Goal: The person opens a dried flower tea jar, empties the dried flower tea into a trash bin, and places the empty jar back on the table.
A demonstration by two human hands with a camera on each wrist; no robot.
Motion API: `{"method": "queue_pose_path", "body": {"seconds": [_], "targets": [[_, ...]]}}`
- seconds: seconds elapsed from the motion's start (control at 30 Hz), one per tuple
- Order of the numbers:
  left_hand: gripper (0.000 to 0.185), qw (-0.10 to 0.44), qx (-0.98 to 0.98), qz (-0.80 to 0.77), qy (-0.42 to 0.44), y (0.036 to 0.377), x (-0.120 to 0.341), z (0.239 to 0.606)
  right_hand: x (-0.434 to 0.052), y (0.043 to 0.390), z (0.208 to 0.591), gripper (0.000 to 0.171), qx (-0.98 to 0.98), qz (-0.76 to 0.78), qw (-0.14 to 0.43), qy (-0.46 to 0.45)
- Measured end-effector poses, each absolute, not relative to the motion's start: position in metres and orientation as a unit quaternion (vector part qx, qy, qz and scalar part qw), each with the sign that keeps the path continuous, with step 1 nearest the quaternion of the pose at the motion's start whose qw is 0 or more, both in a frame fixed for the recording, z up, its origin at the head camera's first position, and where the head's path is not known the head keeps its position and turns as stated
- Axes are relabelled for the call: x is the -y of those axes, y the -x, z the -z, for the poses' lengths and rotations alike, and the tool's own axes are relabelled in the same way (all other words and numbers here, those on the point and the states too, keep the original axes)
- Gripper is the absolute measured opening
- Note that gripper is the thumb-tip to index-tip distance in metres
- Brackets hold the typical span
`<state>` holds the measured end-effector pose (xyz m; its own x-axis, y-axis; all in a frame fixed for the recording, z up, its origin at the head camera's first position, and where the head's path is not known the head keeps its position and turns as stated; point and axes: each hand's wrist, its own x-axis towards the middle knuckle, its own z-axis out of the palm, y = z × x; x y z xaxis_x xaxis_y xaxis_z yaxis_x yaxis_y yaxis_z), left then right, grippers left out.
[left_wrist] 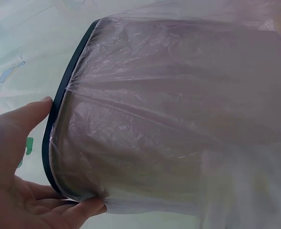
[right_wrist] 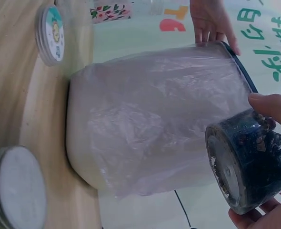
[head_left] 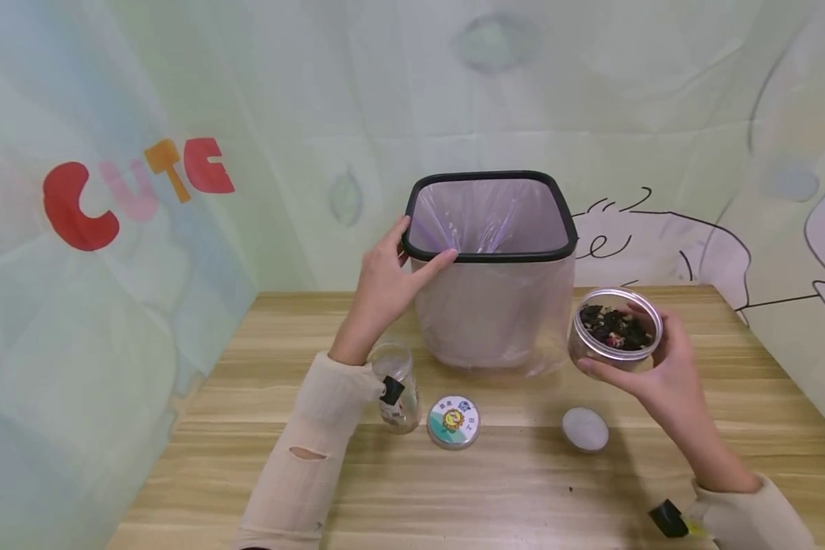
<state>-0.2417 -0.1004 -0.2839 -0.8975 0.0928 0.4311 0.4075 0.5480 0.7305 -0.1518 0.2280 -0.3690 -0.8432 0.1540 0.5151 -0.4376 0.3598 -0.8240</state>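
Observation:
A pale trash bin (head_left: 495, 313) with a black rim (head_left: 509, 257) stands at the back of the table, lined with a thin clear plastic bag (left_wrist: 178, 81). My left hand (head_left: 388, 279) grips the bin's left front rim corner, thumb at the front and fingers round the side. In my right hand (head_left: 674, 382) is a round clear plastic jar (right_wrist: 245, 162), held around its side just right of the bin. Its top is uncovered, and dark dried leaves with reddish bits (head_left: 615, 328) lie inside. The jar tilts slightly in the head view.
A tall clear jar (head_left: 400, 405) stands beside my left forearm. Near it lies a round lid with a sunflower picture (head_left: 454, 422). A whitish round lid (head_left: 584, 429) rests below the held jar on the wooden table (head_left: 509, 496). Printed curtains (head_left: 302, 114) hang behind.

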Motion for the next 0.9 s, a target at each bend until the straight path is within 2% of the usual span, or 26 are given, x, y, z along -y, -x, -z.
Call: {"method": "queue_pose_path", "body": {"seconds": [0.3,0.7,0.9], "targets": [[0.103,0.153,0.886,0.419,0.128,0.241,0.101,0.278,-0.232,0.159,0.338,0.088,0.769,-0.556,0.297,-0.103],[0.1,0.15,0.871,0.451,0.127,0.242,0.096,0.277,-0.234,0.172,0.296,0.089,0.76,-0.539,0.333,-0.141],[0.098,0.161,0.869,0.451,0.127,0.242,0.094,0.279,-0.232,0.184,0.275,0.088,0.781,-0.502,0.347,-0.131]]}}
